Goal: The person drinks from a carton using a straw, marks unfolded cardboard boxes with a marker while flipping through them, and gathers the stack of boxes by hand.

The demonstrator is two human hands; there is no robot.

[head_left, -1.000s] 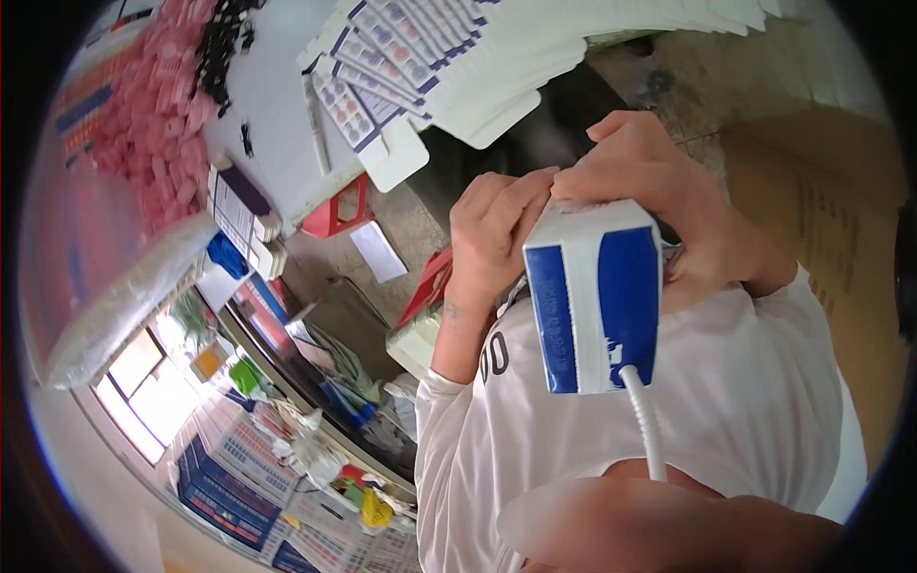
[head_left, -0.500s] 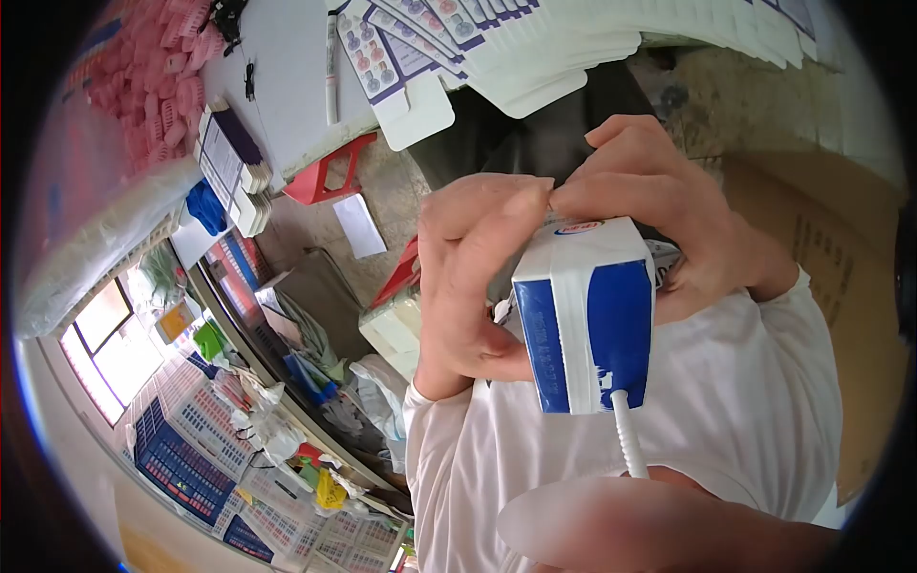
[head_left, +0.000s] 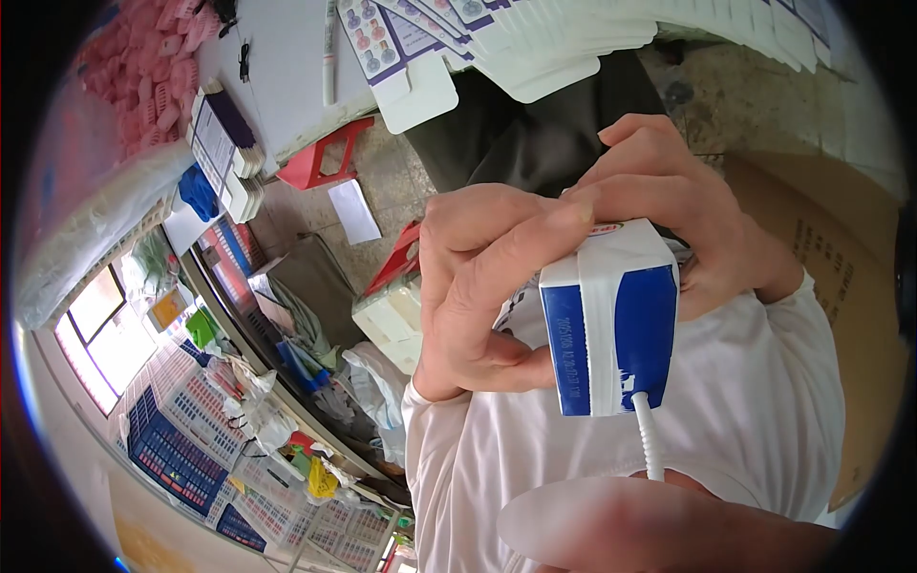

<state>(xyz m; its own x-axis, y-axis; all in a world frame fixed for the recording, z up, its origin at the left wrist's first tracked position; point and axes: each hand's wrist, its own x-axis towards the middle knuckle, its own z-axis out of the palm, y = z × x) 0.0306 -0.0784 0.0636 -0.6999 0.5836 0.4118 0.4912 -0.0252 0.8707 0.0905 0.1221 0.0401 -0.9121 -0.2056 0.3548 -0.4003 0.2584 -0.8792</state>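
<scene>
A blue and white drink carton [head_left: 651, 329] is held in front of my chest, its top turned toward me. A white bendy straw [head_left: 650, 435] sticks out of the top and runs down toward my mouth. My left hand [head_left: 492, 277] grips the carton's left side, fingers bent and thumb tucked beneath. On the other side, my right hand [head_left: 683, 205] is curled round the carton, and its fingertips meet those of my left hand over the far end. Parts of the fingers are hidden behind the carton.
A white table [head_left: 287, 86] holds fanned printed card boxes [head_left: 430, 57], a marker pen [head_left: 330, 57], a box stack [head_left: 224, 158] and a pink plastic heap [head_left: 143, 86]. A red stool [head_left: 325, 158] stands below. A cardboard box [head_left: 812, 220] is at right, cluttered shelving [head_left: 287, 382] at left.
The carton and both hands have shifted slightly to the right in view. My left fingers reach further over the carton's far end. The surroundings have slid a little up and left.
</scene>
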